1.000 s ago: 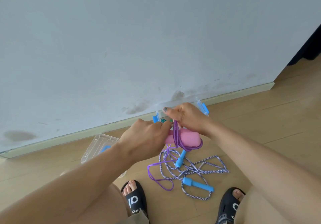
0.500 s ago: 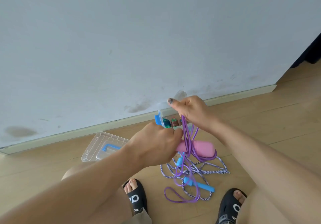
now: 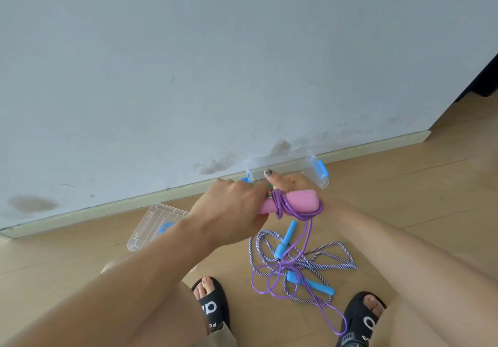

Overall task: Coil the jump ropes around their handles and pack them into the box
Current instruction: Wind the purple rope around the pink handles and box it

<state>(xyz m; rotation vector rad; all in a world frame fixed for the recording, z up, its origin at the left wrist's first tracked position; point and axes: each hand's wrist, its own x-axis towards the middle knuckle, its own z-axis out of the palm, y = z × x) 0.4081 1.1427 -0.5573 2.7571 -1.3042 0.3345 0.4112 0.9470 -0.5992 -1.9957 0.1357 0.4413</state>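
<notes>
left hand (image 3: 231, 212) grips the pink handles (image 3: 291, 203), long axis lying left-right above the floor. right hand (image 3: 292, 183) sits behind them, its fingers hidden, so i cannot tell their grip. purple rope (image 3: 291, 274) trails down; the box (image 3: 318, 170) lies just beyond.

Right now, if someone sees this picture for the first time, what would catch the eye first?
First, the pink foam handles at centre, wound with the purple rope; the left hand grips one end and the right hand is behind them. Below, the striped rope with blue handles lies tangled on the wooden floor. The clear box stands at the wall, its lid to the left.
</notes>
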